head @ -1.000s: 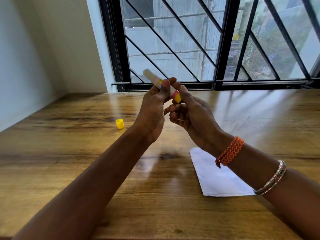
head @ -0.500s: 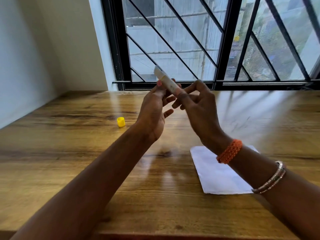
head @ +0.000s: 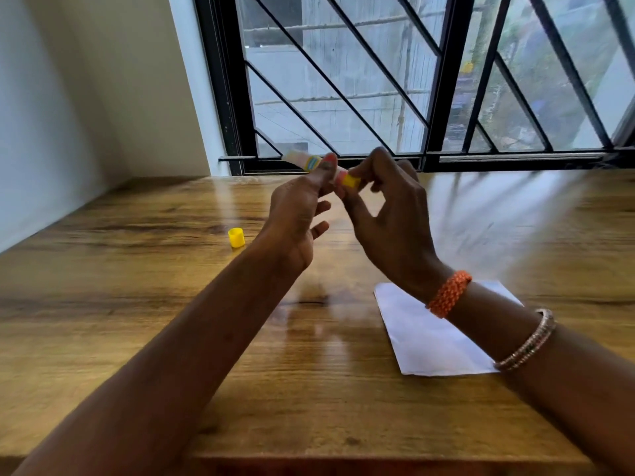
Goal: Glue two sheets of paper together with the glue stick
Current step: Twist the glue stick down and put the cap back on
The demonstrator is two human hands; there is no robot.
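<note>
Both hands meet mid-frame: left hand [head: 295,214] grips the glue stick [head: 311,162], right hand [head: 385,207] pinches its yellow base [head: 351,181]. Its cap [head: 236,237] is off, left of centre; gluing the paper [head: 429,334], lower right, seems unstarted.

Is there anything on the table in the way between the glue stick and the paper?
Nothing visible does. The white-and-yellow glue stick is held above the wooden table; the white paper lies nearer, partly under the right forearm. The small yellow cap stands off left.
</note>
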